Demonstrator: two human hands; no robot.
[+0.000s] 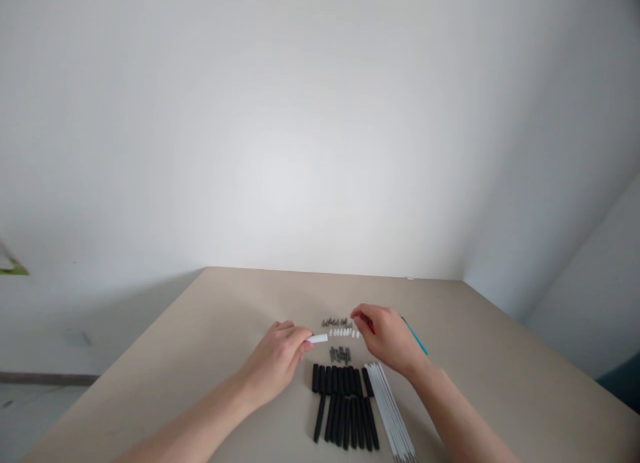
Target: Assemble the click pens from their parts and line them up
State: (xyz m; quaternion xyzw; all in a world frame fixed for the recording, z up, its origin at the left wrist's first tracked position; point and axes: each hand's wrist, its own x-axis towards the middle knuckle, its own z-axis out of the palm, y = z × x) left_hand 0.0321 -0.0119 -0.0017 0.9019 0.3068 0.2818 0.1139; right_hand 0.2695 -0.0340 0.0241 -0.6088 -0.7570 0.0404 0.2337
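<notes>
White tube [318, 339] juts from left hand [283, 350] beside small white pieces [343, 332].

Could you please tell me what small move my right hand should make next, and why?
I would probably lower the right hand to the nearest of the small white pieces, if its fingertips are empty, which I cannot tell. They lie just beside it, and the left hand already holds a white stick with one end free.

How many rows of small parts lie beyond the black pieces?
3: dark parts farthest, white parts between, grey parts nearest the black pieces. The right hand may hide more.
</notes>
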